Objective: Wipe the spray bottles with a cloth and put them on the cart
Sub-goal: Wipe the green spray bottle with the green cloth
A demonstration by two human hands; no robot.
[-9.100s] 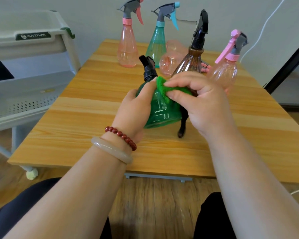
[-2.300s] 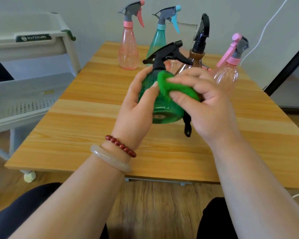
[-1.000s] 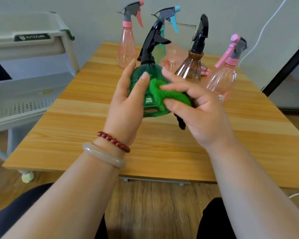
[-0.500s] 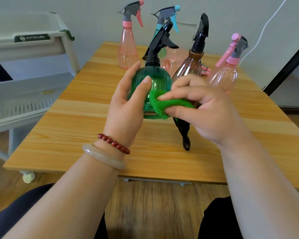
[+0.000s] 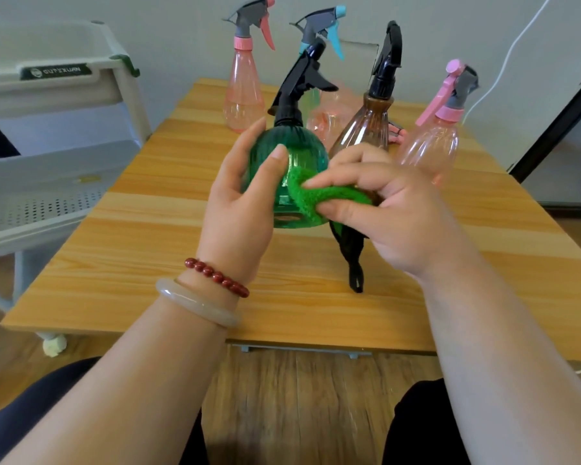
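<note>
My left hand (image 5: 240,209) grips a round green spray bottle (image 5: 297,156) with a black trigger head, held upright above the wooden table (image 5: 148,250). My right hand (image 5: 393,213) pinches a green cloth (image 5: 319,198) and presses it on the bottle's lower right side. A dark end of the cloth hangs below my right hand. Behind stand a brown bottle (image 5: 366,125) with a black head, a pink bottle (image 5: 433,142) at the right, a pink bottle (image 5: 244,85) at the back left and a teal bottle (image 5: 322,28), mostly hidden. The grey cart (image 5: 57,135) stands left of the table.
Another pink bottle (image 5: 329,117) lies on its side behind the green one. A white cable (image 5: 517,45) runs down the wall at the right. A dark frame edge (image 5: 557,119) slants beside the table's right corner. My knees show under the near table edge.
Over the earlier frames the green bottle was turned in my left hand, its black head swinging round to upright. The cloth has slid down to the bottle's lower right side.
</note>
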